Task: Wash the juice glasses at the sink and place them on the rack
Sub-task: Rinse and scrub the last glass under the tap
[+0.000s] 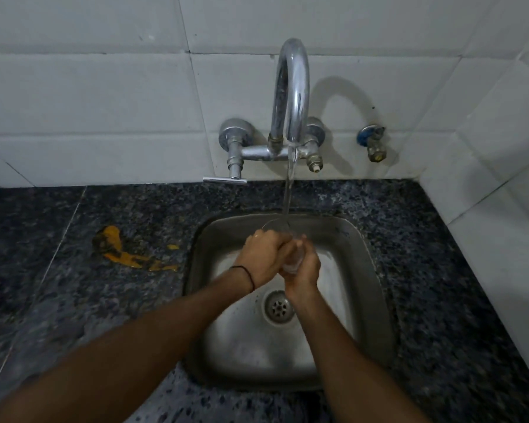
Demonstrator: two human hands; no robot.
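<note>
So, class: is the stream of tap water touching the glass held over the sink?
Touching. The head view shows the water stream falling from the tap straight onto the rim of the glass, which both the left hand and right hand grip.

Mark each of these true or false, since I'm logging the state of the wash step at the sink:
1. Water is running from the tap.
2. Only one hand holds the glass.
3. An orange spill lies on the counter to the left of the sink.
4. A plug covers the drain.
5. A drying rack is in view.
1. True. A stream falls from the faucet into the glass.
2. False. The left hand and right hand both grip it.
3. True. The orange spill is on the countertop.
4. False. The drain is open in the sink.
5. False. No rack is in view.
</note>
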